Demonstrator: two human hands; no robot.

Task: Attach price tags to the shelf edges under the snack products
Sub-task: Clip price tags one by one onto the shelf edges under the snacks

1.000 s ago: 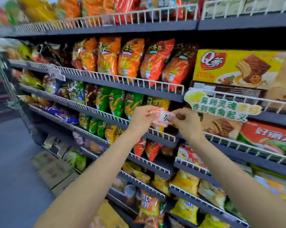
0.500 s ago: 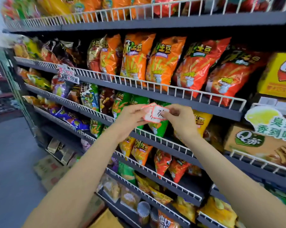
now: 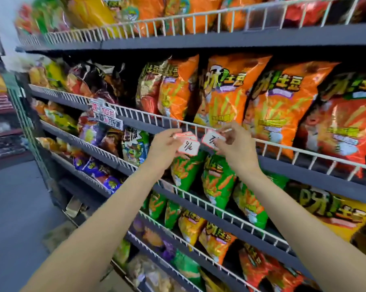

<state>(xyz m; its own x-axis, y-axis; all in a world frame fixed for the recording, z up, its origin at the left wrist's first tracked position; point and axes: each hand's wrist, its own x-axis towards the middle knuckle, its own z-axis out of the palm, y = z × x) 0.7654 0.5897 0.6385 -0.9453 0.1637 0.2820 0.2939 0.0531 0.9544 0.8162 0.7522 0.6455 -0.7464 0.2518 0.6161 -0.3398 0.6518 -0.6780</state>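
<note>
The left hand (image 3: 165, 147) holds a small stack of price tags (image 3: 188, 145). They are little white cards with red edges and round corners, and the top one has black writing on it. The right hand (image 3: 233, 144) pinches one more tag (image 3: 212, 139) of the same kind. Both sets of tags are up in front of the white wire rail (image 3: 283, 148) on the dark grey shelf (image 3: 304, 173), just under the shiny orange snack bags (image 3: 226, 93). Green bags (image 3: 215, 182) sit on the shelf below. A bigger sign (image 3: 106, 116) hangs on the rail farther left.
</note>
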